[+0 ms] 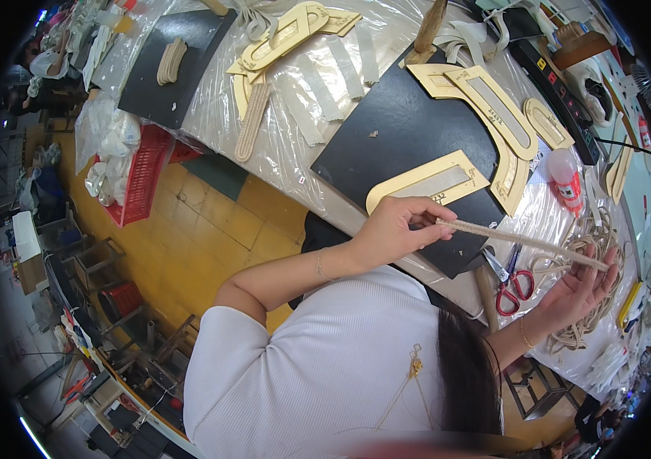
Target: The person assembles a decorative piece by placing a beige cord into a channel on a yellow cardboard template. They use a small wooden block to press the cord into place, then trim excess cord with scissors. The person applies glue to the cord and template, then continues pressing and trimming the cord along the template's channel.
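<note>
A beige braided cord (520, 239) stretches between my two hands above the table's near edge. My left hand (409, 226) pinches its left end between thumb and fingertips. Its other end lies against the fingers of my right hand (579, 289), which is turned palm up and partly curled around it. Under and beside my right hand is a loose coil of similar cord (562, 336). Scissors with red handles (515, 291) lie between my hands. Just beyond my left hand, a cream oval template (425, 183) rests on a black board (394, 138).
More cream templates (494, 107) lie on the board's right side. A bottle with a red label (566, 183) stands near the coil. Grey strips (318, 88) and a sewn cord piece (252, 126) lie on the plastic-covered table. A red crate (141, 180) is at the left.
</note>
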### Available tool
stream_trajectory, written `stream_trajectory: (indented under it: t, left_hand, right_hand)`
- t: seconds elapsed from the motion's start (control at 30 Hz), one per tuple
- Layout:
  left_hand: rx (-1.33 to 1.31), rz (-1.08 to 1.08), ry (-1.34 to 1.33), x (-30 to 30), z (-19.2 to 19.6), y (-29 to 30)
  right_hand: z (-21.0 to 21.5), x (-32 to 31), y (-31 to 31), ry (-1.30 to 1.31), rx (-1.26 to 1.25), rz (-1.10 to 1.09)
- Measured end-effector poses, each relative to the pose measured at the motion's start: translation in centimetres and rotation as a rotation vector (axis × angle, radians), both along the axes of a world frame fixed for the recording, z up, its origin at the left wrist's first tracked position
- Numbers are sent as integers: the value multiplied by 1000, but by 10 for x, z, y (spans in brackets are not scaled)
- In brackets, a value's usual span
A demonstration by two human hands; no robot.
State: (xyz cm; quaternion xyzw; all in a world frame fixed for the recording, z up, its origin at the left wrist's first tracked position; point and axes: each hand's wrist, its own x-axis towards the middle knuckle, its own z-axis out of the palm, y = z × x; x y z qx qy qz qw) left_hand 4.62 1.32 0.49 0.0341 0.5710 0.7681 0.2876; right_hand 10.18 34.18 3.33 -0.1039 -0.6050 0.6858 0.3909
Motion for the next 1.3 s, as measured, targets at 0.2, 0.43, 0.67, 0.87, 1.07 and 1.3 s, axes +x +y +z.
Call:
stream_trajectory:
  t: [0.2,0.43,0.67,0.87,1.07,1.3]
  left_hand:
    - [-84,-67,103,4,-4,6]
    - [-161,-118,125,10,-8,6]
    - [-255,-152,46,16,-22,3]
    - [-417,-121,342,20,-23,-1]
    - [-426,-55,681,22,-26,-7]
    - [-418,-37,603,22,-24,-15]
  right_hand:
    - [-15,11,23,-33,-69,-72]
    - [-23,17,35,-79,144,-224]
    - [-27,17,38,-571,614,-698]
    - [-23,8,-50,-501,868,176]
    - [-33,-12,-120,-306,904,729]
    - [-37,-16,-123,-358,911,851]
